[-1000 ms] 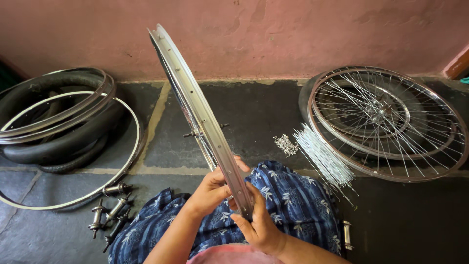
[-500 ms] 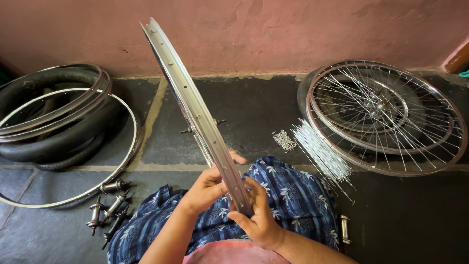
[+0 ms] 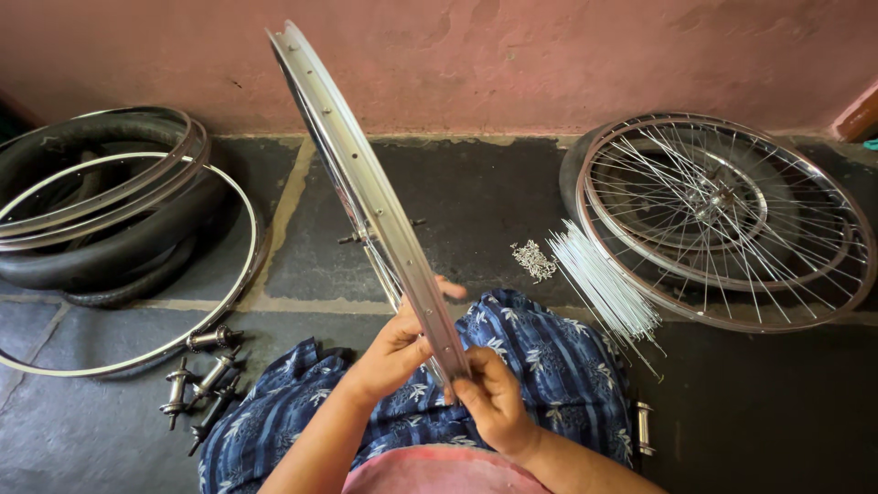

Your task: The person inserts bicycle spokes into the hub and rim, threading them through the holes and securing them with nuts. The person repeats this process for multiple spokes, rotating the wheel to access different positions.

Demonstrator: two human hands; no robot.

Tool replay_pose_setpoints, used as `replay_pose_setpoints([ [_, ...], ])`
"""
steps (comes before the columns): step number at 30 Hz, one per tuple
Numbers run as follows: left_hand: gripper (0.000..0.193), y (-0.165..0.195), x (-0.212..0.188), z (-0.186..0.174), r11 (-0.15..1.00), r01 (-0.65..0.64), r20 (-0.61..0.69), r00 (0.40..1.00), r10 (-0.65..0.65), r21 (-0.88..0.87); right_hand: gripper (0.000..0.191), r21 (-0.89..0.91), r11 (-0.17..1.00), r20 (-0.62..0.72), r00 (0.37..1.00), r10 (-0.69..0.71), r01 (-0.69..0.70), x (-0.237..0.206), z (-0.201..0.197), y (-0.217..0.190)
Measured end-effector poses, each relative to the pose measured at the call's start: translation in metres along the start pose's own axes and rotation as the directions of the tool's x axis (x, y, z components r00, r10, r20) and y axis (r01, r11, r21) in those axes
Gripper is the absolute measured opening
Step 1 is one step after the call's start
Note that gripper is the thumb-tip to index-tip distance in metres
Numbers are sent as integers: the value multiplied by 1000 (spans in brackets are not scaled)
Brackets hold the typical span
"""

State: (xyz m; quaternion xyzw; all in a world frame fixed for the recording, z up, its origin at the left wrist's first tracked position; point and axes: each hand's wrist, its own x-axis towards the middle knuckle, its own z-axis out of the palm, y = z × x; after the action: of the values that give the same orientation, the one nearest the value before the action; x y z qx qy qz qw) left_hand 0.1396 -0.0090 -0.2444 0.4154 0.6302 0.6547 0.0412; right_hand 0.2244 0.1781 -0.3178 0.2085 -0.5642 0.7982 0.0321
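A person sitting on the floor is holding a bare steel bicycle rim upright on edge over the lap, left hand and right hand both clamped on its near bottom arc. The hoop looks light, stiff and slick, best gripped by its edges there. Compared with a second ago, its top is leaning slightly further left, while the spoked wheels far right and loose spokes are lying unchanged.

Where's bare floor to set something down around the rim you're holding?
Bare slab lies behind the upright rim, between the stacked tyres and rims and the spoked wheels, up to the wall. More at far right, below the wheels. Crowded: hub axles by the left knee, loose spokes and nipples on the right.
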Motion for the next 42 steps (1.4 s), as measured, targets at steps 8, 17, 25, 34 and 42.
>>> replay_pose_setpoints([
  [8, 12, -7, -28, 16, 975, -87, -216, 967, 132, 207, 8, 66, 998, -1, 1000, 3, -3, 5, 1, -3],
  [17, 19, -5, -8, -5, 918, -233, 92, 972, 214, 320, 18, 152, 988, -11, 999, 41, -39, 6, 3, 0],
  [25, 14, -2, -8, -9, 875, -238, 202, 965, 165, 423, 22, 188, 980, 6, 998, 61, -61, 4, 3, 5],
  [34, 35, 30, -19, 11, 834, -86, -283, 917, 280, 546, 20, 130, 991, -113, 992, 57, -42, 18, 16, 10],
  [42, 83, 85, -9, -3, 947, 242, -741, 671, -6, 212, 40, -130, 990, 297, 955, -12, 53, 46, 70, 2],
])
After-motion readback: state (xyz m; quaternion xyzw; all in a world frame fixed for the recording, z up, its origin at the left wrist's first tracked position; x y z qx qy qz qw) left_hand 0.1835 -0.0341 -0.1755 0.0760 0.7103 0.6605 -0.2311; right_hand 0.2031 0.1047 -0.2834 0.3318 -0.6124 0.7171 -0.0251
